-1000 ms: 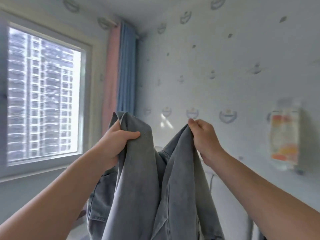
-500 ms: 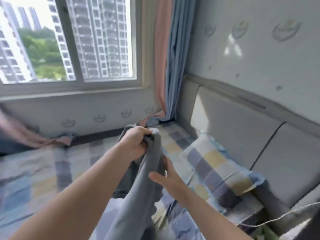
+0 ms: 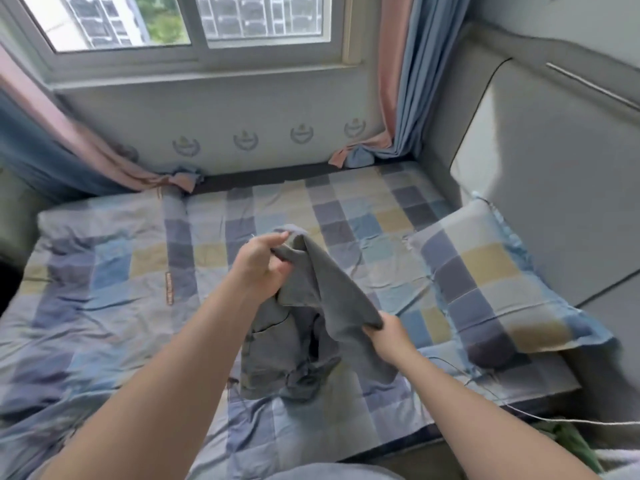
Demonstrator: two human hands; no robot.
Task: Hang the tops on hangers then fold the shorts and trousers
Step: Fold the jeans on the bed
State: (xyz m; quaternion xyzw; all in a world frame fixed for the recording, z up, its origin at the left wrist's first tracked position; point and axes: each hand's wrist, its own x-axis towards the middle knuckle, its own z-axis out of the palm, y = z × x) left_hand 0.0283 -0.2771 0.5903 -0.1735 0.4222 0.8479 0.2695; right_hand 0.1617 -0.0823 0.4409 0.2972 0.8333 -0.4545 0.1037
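A pair of grey denim trousers [image 3: 304, 327] hangs between my hands over the middle of the bed [image 3: 104, 306]. My left hand [image 3: 263, 265] grips the upper end, raised above the bedding. Lower and to the right, my right hand [image 3: 388, 332] pinches another edge, so a band of fabric stretches between them. The rest of the garment, with a pocket showing, lies crumpled on the checked sheet below my hands.
A checked pillow [image 3: 491, 282] lies at the right against the padded grey headboard [image 3: 554, 168]. A thin white cable [image 3: 554, 420] trails over the bed's right corner. Pink and blue curtains [image 3: 398, 81] hang beside the window [image 3: 194, 22]. Something green [image 3: 571, 441] lies at the lower right.
The view has swung down from the wall to the bed. The trousers have come down from being held up high, and my right hand has shifted lower on the fabric.
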